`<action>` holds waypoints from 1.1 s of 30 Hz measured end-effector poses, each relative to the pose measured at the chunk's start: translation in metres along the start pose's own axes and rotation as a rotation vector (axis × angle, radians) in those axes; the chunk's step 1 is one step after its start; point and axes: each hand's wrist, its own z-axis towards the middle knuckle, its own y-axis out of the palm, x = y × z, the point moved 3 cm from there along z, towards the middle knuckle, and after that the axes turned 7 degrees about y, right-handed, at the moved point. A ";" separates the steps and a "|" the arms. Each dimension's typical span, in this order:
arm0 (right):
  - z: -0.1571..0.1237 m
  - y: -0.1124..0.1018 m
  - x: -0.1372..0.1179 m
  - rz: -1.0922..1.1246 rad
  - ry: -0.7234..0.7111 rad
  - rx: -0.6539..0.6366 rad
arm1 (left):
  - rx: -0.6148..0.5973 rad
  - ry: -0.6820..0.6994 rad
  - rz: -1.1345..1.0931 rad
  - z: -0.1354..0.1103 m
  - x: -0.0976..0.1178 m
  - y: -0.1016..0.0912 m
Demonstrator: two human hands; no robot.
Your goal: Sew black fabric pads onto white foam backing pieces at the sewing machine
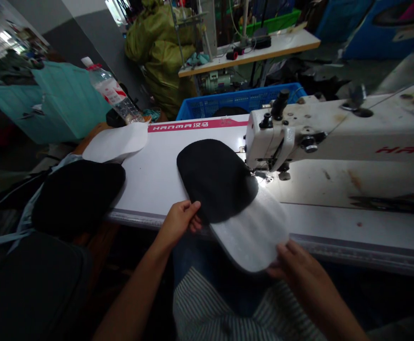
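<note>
Head view: left hand [178,221] and right hand [296,265] hold black-and-white fabric panel [224,189].

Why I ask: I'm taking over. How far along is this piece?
Done: a black oval panel lies on a white padded backing; stitching can't be seen. In hand: the left hand and right hand hold both at the sewing machine's needle. Left: a black pile and a white piece nearby.

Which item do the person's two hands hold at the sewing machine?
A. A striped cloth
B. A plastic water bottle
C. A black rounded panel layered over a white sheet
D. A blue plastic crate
C. The left hand holds the edge of the black rounded panel, and the right hand holds the white sheet beneath it, beside the sewing machine.
</note>
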 end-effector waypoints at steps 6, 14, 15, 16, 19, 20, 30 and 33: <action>0.026 0.046 -0.031 -0.189 -0.156 -0.184 | 0.003 -0.019 0.024 -0.002 -0.004 -0.002; 0.072 0.109 -0.061 -0.214 -0.321 -0.224 | 0.011 -0.044 -0.050 -0.003 -0.001 0.003; 0.074 0.110 -0.061 -0.231 -0.322 -0.235 | 0.008 -0.040 -0.059 -0.003 -0.002 0.004; 0.075 0.109 -0.060 -0.256 -0.323 -0.247 | 0.007 -0.033 -0.058 -0.003 -0.002 0.005; 0.070 0.098 -0.061 -0.375 -0.337 -0.263 | 0.018 -0.006 -0.009 -0.003 -0.004 0.004; 0.067 0.091 -0.062 -0.413 -0.342 -0.263 | 0.008 -0.011 0.013 -0.005 -0.005 0.002; 0.067 0.055 -0.061 -1.530 -1.110 0.194 | 0.036 0.879 1.047 -0.020 0.045 0.039; 0.068 0.054 -0.056 -1.515 -1.178 0.252 | -0.274 1.065 1.243 0.009 0.049 0.080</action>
